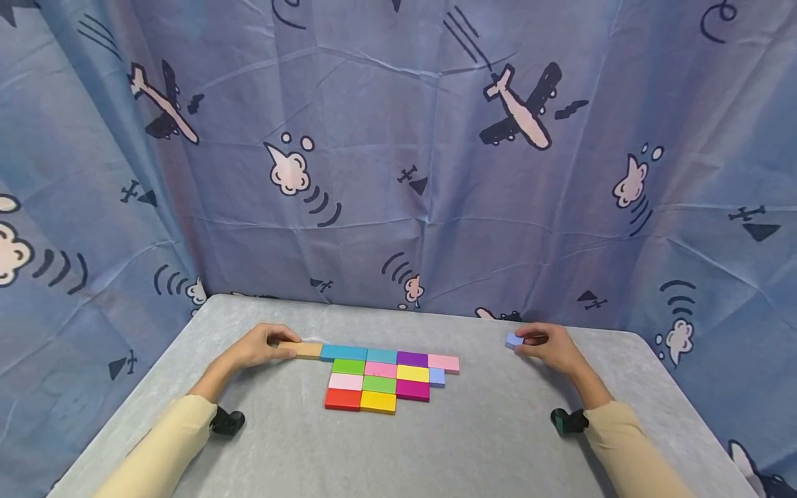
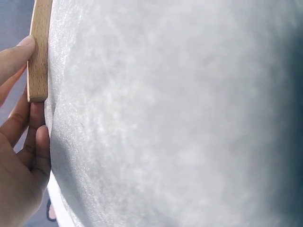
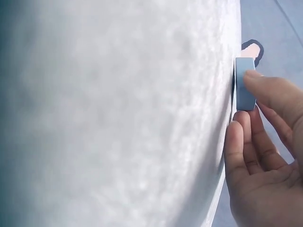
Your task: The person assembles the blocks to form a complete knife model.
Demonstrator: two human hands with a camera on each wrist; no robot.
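At the left end of the top row of coloured blocks, my left hand [image 1: 264,344] pinches a tan wooden block [image 1: 308,351] between thumb and fingers. The left wrist view shows the grain of this wooden block [image 2: 40,61] under the thumb. Off to the right, apart from the rows, my right hand [image 1: 551,346] holds a small light blue block [image 1: 513,340]. Up close, thumb and fingertips grip the blue block [image 3: 245,90] just at the table's surface; whether it touches is unclear. The tan block adjoins a long teal block [image 1: 344,353].
Several flat blocks lie edge to edge in stepped rows mid-table, including a pink block [image 1: 443,363], a small blue block [image 1: 437,377], a red block [image 1: 342,399] and a yellow block [image 1: 378,402]. The grey table [image 1: 498,443] meets a patterned blue curtain [image 1: 373,173] behind.
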